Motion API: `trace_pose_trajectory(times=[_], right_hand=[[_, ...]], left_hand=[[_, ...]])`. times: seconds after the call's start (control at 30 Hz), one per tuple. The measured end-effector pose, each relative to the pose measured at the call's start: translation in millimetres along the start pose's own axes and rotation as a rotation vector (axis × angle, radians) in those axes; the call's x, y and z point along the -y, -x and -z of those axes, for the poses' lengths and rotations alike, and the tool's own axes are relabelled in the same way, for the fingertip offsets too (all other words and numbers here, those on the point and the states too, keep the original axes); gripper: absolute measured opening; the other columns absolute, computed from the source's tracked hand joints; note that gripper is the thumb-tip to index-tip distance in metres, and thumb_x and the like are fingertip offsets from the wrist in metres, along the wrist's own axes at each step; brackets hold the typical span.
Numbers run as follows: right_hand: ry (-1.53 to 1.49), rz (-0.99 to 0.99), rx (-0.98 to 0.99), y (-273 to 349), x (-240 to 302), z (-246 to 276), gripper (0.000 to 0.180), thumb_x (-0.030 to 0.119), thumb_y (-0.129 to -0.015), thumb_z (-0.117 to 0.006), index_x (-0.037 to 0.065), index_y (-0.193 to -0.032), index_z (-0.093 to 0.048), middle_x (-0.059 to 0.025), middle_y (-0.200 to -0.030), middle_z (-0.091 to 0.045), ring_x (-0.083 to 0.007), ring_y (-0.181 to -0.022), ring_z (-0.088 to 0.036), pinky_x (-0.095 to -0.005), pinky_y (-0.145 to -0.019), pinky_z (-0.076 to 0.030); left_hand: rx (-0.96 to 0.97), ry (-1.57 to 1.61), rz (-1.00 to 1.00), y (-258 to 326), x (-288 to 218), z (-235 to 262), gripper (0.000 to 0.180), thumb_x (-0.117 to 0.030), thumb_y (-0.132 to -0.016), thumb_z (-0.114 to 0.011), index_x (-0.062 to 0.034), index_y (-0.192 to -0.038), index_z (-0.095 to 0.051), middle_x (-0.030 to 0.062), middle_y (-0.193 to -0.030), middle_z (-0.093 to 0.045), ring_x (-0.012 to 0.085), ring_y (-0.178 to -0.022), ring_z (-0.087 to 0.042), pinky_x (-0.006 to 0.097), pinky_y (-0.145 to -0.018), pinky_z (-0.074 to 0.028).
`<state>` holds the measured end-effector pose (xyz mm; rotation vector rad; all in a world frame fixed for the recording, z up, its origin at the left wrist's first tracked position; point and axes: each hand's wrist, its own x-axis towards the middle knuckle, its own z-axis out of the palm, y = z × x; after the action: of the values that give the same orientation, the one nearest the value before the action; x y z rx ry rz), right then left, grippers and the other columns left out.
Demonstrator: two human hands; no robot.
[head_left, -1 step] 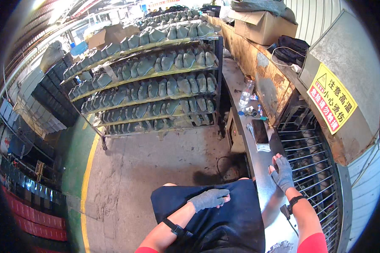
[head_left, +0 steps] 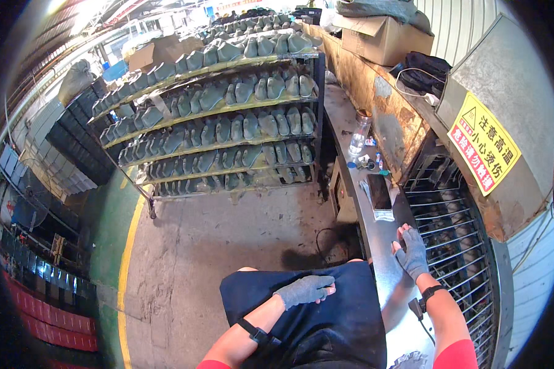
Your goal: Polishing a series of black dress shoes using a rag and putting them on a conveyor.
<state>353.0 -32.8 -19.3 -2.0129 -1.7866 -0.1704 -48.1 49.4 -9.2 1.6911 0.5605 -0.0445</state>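
My left hand [head_left: 306,291], in a grey fingerless glove, lies on the dark blue apron [head_left: 252,294] across my lap. Its fingers are loosely bent, and nothing shows in them. On the right, my right hand [head_left: 411,251] wears the same kind of glove and rests at the edge of the metal worktop [head_left: 385,261], beside a conveyor of metal bars [head_left: 452,237]. Its fingers are slightly apart and hold nothing. A dark phone-like slab [head_left: 380,192] lies on the worktop beyond that hand. Both wrists carry black straps; a cable hangs from the right one.
A wheeled rack [head_left: 319,117] ahead holds several shelves of grey shoe-shaped forms. A clear bottle [head_left: 359,136] and small items stand farther along the worktop. At right, a metal hood bears a yellow warning sign [head_left: 485,142]. Stacked red crates [head_left: 55,320] stand at lower left.
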Motion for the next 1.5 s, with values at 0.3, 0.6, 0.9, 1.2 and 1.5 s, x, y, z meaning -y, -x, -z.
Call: trace_pose_trajectory(times=[0.3,0.6,0.9,1.2,1.5], right_hand=[[-0.044,-0.039,0.004,0.7,1.1,2.5,0.054,0.027,-0.092,-0.076,0.003,-0.14,-0.065,-0.0228,-0.15,-0.061,-0.0412,-0.142,-0.055,-0.0469,-0.122,-0.042],[-0.034,-0.03,0.015,0.6,1.4,2.6,0.054,0.028,-0.094,-0.073,0.002,-0.141,-0.064,-0.0233,-0.151,-0.06,-0.042,-0.143,-0.054,-0.0481,-0.122,-0.042],[-0.029,-0.039,0.03,1.7,-5.5,-3.8,0.057,0.03,-0.092,-0.075,0.004,-0.143,-0.064,-0.0227,-0.154,-0.058,-0.0413,-0.145,-0.052,-0.0479,-0.124,-0.039],[-0.021,-0.024,0.023,1.2,-3.2,-1.5,0.056,0.027,-0.093,-0.074,0.003,-0.142,-0.063,-0.0227,-0.152,-0.059,-0.0414,-0.143,-0.054,-0.048,-0.123,-0.041],[-0.004,-0.022,0.017,0.9,-1.4,-0.3,0.055,0.027,-0.094,-0.073,0.002,-0.141,-0.063,-0.0229,-0.151,-0.059,-0.0413,-0.143,-0.054,-0.0473,-0.123,-0.041]], left_hand=[[-0.007,0.006,-0.019,0.2,-3.6,0.2,0.023,-0.031,-0.111,-0.055,-0.0096,-0.109,-0.063,0.0034,-0.085,-0.065,0.0129,-0.073,-0.064,0.032,-0.071,-0.056],[-0.015,0.028,0.001,0.4,-3.5,-1.0,0.023,-0.03,-0.111,-0.058,-0.0084,-0.108,-0.064,0.0028,-0.084,-0.064,0.0121,-0.071,-0.061,0.031,-0.069,-0.054],[0.0,-0.001,-0.007,-1.8,0.4,-0.1,0.022,-0.031,-0.11,-0.055,-0.0102,-0.108,-0.062,0.0031,-0.085,-0.066,0.0124,-0.072,-0.064,0.032,-0.07,-0.056],[-0.004,0.022,0.005,-0.2,-0.3,-0.5,0.024,-0.032,-0.111,-0.057,-0.0088,-0.107,-0.063,0.0025,-0.084,-0.064,0.0119,-0.071,-0.061,0.03,-0.069,-0.054],[-0.002,0.026,-0.015,1.3,-3.5,-0.4,0.021,-0.03,-0.111,-0.054,-0.0113,-0.107,-0.062,0.0022,-0.085,-0.064,0.0122,-0.074,-0.063,0.032,-0.071,-0.056]])
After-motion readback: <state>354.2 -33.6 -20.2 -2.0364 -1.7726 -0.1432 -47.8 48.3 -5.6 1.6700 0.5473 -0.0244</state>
